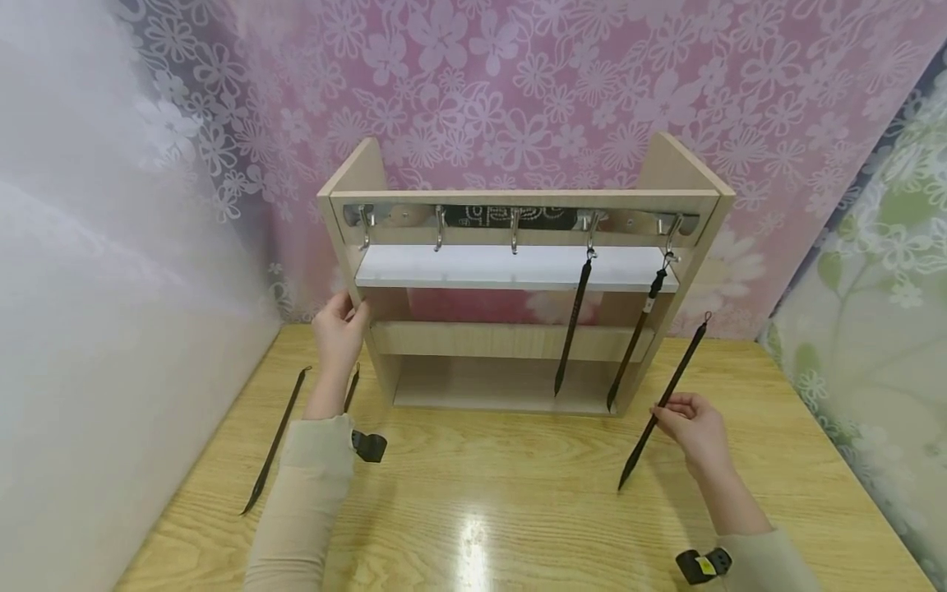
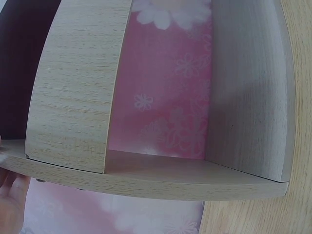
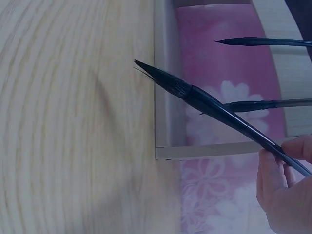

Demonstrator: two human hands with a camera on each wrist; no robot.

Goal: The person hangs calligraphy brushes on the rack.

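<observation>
My right hand pinches a dark calligraphy brush mid-handle, bristle tip pointing down and left, hanging loop at the top. The right wrist view shows its pointed bristles up close, with a few stray hairs. At the left side of a small wooden shelf, my left hand grips the edge of the side panel. Two more brushes, one all dark and one with a pale label, hang by loops from the two rightmost hooks of the metal rack.
On the table, one brush lies at the left and another brush is partly hidden behind the left forearm. Three hooks, including the middle hook, hold nothing. Flowered cloth hangs behind the shelf.
</observation>
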